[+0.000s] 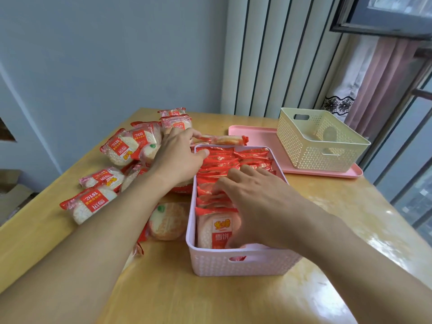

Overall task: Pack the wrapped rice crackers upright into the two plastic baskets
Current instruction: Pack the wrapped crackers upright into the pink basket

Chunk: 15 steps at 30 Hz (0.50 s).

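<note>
Head view shows my pink basket (211, 263) nearly full of upright crackers (217, 170) — right hand (254, 195) flat on them, left hand (180, 157) pinching one at the far rim — while loose packs (93, 204) lie left and the cream basket (320, 146) holds none

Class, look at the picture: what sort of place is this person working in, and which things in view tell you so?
Probably a room in a home, not a shop or factory. A wooden table stands against a plain wall, a curtain hangs by a window, and a column radiator stands in the corner.
</note>
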Motion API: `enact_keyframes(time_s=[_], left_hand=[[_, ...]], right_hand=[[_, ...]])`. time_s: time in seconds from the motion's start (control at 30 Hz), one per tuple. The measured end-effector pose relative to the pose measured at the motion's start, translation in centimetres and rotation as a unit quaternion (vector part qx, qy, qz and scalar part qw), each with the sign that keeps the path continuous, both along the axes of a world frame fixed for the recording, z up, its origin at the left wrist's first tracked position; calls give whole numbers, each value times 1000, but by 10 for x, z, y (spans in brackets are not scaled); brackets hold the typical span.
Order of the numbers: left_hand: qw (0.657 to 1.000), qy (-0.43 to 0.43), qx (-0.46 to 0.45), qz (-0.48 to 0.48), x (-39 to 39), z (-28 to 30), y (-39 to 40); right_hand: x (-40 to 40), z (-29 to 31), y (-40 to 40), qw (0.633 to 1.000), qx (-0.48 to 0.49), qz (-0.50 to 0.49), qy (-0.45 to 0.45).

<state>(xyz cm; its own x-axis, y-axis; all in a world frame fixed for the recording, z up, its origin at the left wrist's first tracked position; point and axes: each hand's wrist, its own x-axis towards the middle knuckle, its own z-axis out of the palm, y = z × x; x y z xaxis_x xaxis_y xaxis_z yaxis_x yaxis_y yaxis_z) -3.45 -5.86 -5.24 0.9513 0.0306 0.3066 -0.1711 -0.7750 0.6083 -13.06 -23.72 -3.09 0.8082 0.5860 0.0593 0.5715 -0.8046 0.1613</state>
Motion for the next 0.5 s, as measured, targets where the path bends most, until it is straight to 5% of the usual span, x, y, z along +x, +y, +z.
enact_keyframes(time_s=[0.2,0.5], left_hand=[[996,80,-10,-45,3,-4,-1],[995,84,-12,-58,4,-6,0]], right_hand=[[2,-8,4,1000,1,5,-14],[3,-9,15,996,-9,-36,-76]])
